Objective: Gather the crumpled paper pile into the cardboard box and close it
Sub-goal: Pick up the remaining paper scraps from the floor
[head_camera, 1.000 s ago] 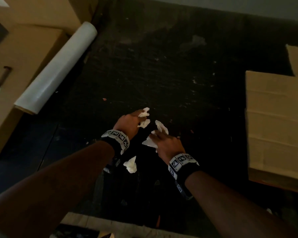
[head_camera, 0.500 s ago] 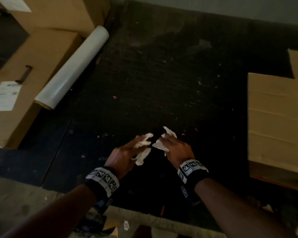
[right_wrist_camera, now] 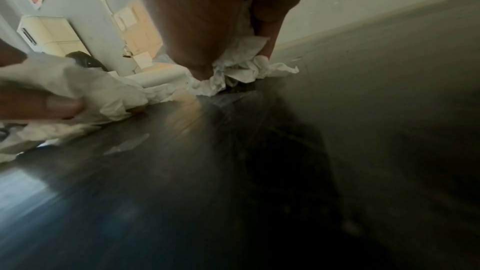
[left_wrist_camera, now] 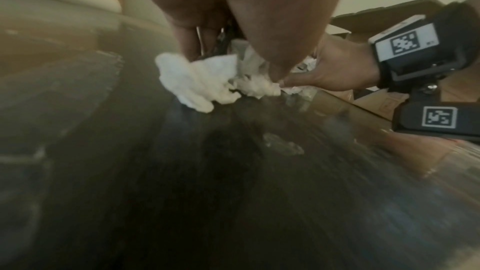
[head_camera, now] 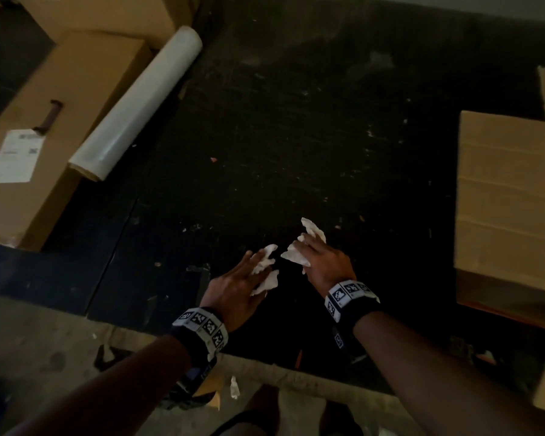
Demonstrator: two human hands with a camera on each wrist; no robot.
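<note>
Head view looks down; wrist views low, close; all share dark floor (head_camera: 296, 136)

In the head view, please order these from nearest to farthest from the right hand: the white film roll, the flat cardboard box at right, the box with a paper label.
From the right hand:
1. Flat cardboard box, at right.
2. White film roll, upper left.
3. Box with paper label, far left.

crumpled paper (head_camera: 299, 250): white wads, gripped | cardboard box (head_camera: 507, 199): right, apart

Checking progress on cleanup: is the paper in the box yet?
Out. Both hands, left and right, hold paper above the floor.
</note>
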